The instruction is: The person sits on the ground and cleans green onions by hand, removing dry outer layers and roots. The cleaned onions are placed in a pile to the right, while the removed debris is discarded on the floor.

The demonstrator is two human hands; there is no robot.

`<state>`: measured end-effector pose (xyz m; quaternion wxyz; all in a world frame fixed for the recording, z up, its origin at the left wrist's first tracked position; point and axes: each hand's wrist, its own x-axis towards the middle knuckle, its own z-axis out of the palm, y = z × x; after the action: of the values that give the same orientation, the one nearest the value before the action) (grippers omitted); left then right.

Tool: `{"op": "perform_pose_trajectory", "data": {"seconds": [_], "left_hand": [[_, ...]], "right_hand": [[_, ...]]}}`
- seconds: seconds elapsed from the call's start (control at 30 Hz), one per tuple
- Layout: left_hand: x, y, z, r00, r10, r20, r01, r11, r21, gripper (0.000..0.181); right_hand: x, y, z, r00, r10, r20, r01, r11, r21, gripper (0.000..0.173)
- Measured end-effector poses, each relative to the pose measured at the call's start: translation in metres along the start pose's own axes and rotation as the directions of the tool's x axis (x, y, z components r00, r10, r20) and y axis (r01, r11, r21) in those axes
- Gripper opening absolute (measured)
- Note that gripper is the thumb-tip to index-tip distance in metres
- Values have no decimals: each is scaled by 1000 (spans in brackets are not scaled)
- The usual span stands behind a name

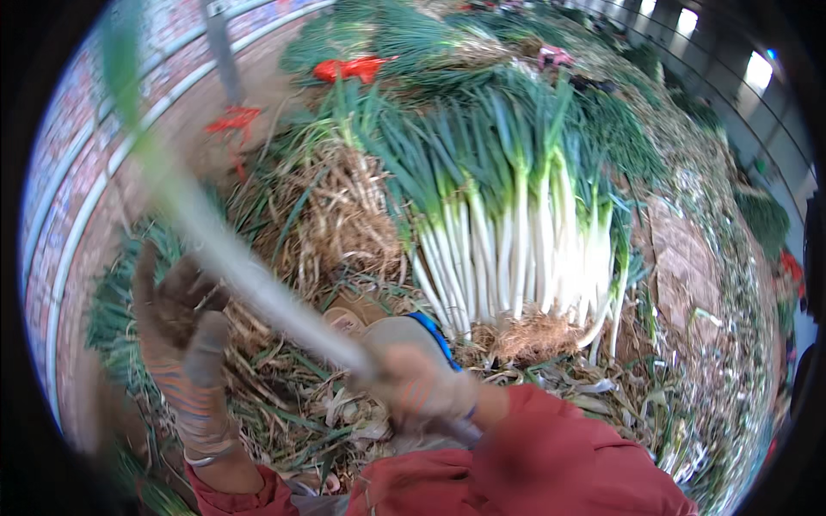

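Note:
A long green onion (248, 271), blurred by motion, slants up and left across the view. My right hand (419, 380), in a striped work glove, grips it near its root end. My left hand (187, 348), also gloved and soiled, is raised at the left with its fingers apart and nothing in it. In front of me lies a row of cleaned green onions (516, 238), white shafts toward me and green leaves pointing away. To its left is a heap of untrimmed green onions (335, 219) with dry brown outer leaves and roots.
Stripped leaves (310, 406) litter the ground around me. Red plastic pieces (352, 68) lie among more onion piles (413, 32) at the back. A metal post (222, 58) and white pipes (77, 226) run along the left. A sheet of cardboard (684, 264) lies at the right.

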<state>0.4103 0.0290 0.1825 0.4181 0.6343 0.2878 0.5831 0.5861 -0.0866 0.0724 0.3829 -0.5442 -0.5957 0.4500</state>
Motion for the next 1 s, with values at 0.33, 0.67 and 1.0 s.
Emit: {"op": "perform_pose_trajectory", "data": {"seconds": [0.33, 0.67, 1.0], "left_hand": [[-76, -110, -84, 731, -669, 135, 641, 740, 202, 69], [-91, -133, -209, 745, -649, -153, 663, 696, 277, 65], [-86, -162, -283, 686, -563, -461, 623, 782, -28, 58]], "right_hand": [[-156, 218, -219, 240, 435, -868, -669, 722, 177, 58], [-145, 301, -254, 487, 106, -867, -772, 516, -371, 72], [215, 100, 121, 930, 128, 344, -55, 975, -213, 46]]}}
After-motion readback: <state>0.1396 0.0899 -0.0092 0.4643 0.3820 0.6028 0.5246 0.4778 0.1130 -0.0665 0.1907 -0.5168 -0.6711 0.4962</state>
